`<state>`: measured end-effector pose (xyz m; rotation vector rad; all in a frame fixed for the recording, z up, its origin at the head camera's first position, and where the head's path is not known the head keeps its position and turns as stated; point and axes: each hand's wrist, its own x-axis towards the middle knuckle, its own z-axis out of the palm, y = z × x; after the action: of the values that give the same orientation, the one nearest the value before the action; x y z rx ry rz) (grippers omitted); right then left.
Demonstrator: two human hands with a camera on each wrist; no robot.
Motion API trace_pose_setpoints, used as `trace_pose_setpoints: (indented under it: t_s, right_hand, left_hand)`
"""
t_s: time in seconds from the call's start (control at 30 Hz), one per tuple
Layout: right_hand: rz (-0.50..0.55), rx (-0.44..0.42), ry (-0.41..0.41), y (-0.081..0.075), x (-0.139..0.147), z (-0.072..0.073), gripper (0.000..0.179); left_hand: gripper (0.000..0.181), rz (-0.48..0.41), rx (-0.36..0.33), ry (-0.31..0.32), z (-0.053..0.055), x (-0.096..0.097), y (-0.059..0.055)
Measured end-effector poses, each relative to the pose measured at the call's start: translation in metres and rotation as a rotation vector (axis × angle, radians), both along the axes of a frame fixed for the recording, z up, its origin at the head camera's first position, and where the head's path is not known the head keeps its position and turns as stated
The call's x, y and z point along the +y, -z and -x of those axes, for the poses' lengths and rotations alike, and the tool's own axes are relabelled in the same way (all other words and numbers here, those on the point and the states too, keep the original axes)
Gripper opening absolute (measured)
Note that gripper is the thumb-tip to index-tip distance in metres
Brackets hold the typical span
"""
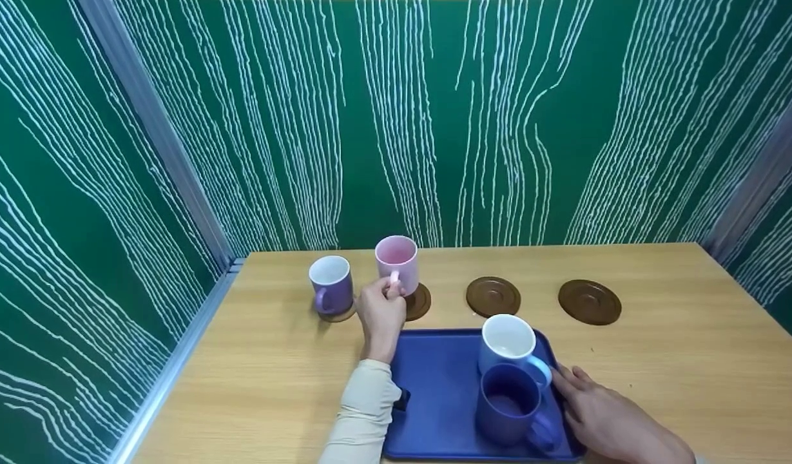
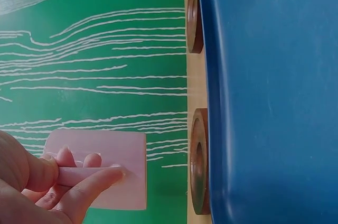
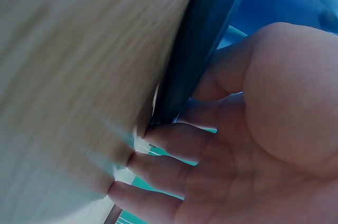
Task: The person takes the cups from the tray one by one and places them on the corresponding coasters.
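Note:
My left hand point(image 1: 381, 312) pinches the handle of a pink mug point(image 1: 405, 264). In the left wrist view, the mug hangs off the tabletop, apart from the nearest brown round coaster point(image 2: 199, 163). A purple mug point(image 1: 338, 290) with a white inside stands upright on another coaster at the left. My right hand point(image 1: 611, 409) lies along the right edge of a blue tray point(image 1: 434, 393), fingers fairly straight, some fingertips touching the table. On the tray's right side stand a light-blue mug point(image 1: 495, 354) and a dark-blue mug point(image 1: 499, 419), handles toward the right hand.
Two more brown coasters, one behind the tray point(image 1: 493, 296) and one farther right point(image 1: 589, 301), lie on the wooden table point(image 1: 679, 361). A green wall point(image 1: 460, 174) with white wavy lines rises behind the table, with grey posts at the corners.

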<state>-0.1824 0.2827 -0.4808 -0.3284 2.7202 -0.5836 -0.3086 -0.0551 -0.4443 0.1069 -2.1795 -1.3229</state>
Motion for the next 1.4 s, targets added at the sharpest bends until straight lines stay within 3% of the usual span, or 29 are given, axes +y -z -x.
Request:
trace_pose_setpoints:
  t_s: [0.43,0.7,1.17,1.4]
  right_hand:
    - [-0.009,-0.030,0.014,-0.001,0.000,0.002,0.067]
    - [-0.012,0.128,-0.044,0.002,-0.001,-0.004,0.054]
    - [0.003,0.022,-0.023,-0.001,-0.001,-0.003,0.064]
    - [0.003,0.034,-0.026,-0.001,-0.002,-0.003,0.066]
  left_hand:
    - [0.015,0.017,-0.014,-0.010,0.004,0.003,0.011]
    - [0.016,0.014,-0.065,-0.013,0.004,0.005,0.015]
    - [0.015,0.036,-0.061,-0.016,0.006,0.005,0.021]
    - [0.017,0.029,-0.068,-0.005,0.005,0.006,0.023]
